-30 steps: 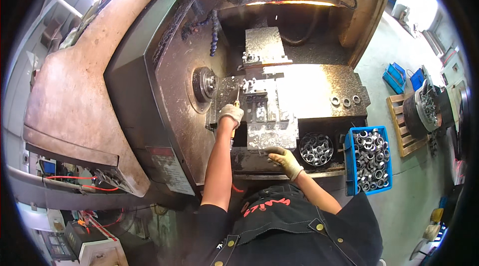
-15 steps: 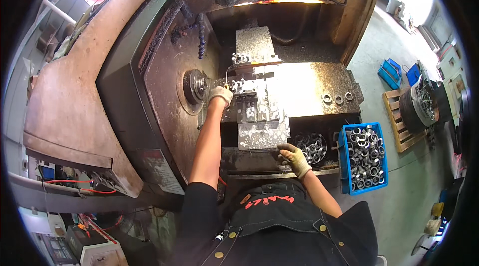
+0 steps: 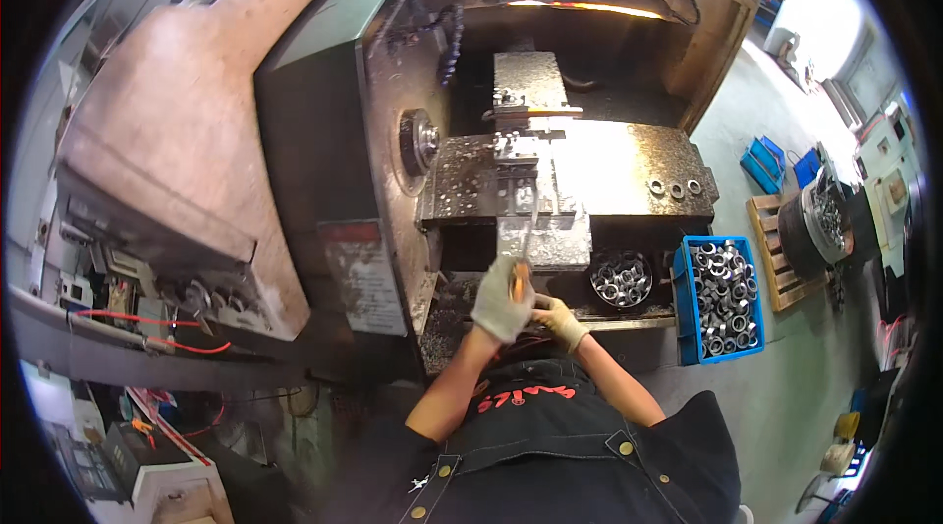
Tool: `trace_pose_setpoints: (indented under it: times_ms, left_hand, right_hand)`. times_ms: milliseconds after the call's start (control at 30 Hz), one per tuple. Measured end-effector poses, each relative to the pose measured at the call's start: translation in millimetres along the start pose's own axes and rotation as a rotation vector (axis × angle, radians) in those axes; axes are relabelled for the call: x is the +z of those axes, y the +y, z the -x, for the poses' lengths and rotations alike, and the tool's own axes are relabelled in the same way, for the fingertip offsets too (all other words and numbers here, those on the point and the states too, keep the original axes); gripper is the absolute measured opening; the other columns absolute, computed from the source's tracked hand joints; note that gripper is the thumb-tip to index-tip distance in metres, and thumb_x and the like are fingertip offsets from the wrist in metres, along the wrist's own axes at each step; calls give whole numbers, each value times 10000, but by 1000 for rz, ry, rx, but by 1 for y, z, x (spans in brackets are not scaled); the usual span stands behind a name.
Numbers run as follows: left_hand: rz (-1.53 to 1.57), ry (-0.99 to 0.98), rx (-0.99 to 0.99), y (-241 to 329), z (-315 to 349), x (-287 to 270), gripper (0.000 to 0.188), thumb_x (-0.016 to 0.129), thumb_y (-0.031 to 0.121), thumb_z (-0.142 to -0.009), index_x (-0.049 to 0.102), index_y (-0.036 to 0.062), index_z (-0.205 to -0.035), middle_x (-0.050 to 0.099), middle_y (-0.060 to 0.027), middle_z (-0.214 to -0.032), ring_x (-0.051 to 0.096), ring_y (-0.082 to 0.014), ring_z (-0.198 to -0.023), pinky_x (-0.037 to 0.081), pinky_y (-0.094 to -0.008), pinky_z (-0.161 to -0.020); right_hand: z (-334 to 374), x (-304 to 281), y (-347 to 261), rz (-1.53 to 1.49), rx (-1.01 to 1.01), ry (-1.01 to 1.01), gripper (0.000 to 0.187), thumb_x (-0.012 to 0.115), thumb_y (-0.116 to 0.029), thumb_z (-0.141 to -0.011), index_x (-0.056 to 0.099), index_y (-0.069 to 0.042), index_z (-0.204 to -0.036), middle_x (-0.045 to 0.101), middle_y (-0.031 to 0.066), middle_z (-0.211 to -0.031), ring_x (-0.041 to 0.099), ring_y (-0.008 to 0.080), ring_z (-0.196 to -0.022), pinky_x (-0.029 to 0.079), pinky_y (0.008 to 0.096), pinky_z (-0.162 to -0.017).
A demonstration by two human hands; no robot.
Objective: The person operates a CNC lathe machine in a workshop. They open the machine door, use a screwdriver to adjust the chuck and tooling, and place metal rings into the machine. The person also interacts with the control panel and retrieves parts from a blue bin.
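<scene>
My gloved left hand (image 3: 502, 301) is closed around the orange handle of a tool (image 3: 519, 280). What looks like its thin shaft points away from me over the lathe's metal slide; the exact kind of tool is unclear. Close by on the right, just in front of my body, is my gloved right hand (image 3: 561, 324). Its fingers are curled in toward the left hand, and whatever they may hold is hidden. Beyond the hands, the lathe chuck (image 3: 420, 141) sits at the left of the machine, with the tool post (image 3: 516, 149) to its right.
Three metal rings (image 3: 678, 191) lie on the machine's flat bed cover. A round pan (image 3: 621, 302) of rings stands below it. To the right, a blue crate (image 3: 685, 313) holds many more, beside a wooden pallet (image 3: 771, 259) with a drum. The machine door (image 3: 314, 141) stands at left.
My left hand has come back from beside the chuck toward my body, with the orange-handled tool in it. My right hand has drawn in beside it. The view has shifted.
</scene>
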State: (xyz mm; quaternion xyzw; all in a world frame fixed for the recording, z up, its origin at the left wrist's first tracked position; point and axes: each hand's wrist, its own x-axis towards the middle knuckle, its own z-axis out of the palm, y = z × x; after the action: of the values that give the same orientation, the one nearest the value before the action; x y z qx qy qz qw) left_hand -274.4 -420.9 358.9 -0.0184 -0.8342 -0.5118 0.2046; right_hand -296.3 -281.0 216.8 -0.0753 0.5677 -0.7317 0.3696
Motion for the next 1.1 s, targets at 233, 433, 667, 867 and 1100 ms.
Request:
trace_pose_setpoints:
  times_ms: [233,433,667,867,1100]
  left_hand:
    - [67,-58,141,63,103,-145,284,531,-112,-613,500,31,-857,530,-124,-937,554,-231,-814,439,-314,-729]
    - [-33,314,-11,60,130,-248,379,488,-60,-666,477,10,-1038,521,-93,-901,535,-161,-744,444,-302,-703]
    - [-780,375,-160,18,96,-296,434,558,26,-625,471,-1,-1049,530,-164,-852,549,-310,-782,445,-385,-731]
    - [-1073,266,-154,18,90,-296,449,574,60,-607,483,17,-1045,520,-225,-970,508,-387,-909,411,-430,-802]
    - [-690,218,-115,-11,91,-327,568,485,-62,-628,415,23,-1186,510,-27,-892,507,-136,-720,437,-273,-697]
  right_hand:
    - [4,126,-22,109,25,-398,523,621,-103,-753,421,12,-1223,586,25,-923,540,80,-794,461,234,-692]
    - [25,186,-22,207,50,-409,405,496,-71,-778,474,20,-1172,550,-8,-785,474,51,-669,426,214,-596]
    - [47,205,4,259,-28,-110,471,478,-15,-743,413,40,-1206,501,2,-696,426,72,-581,392,230,-523]
    - [39,198,43,253,-171,-102,477,462,-90,-750,420,7,-1215,538,43,-707,468,94,-579,405,256,-518]
    - [61,203,-1,317,-27,-176,573,479,-71,-711,357,31,-1261,558,61,-829,485,107,-646,414,252,-566]
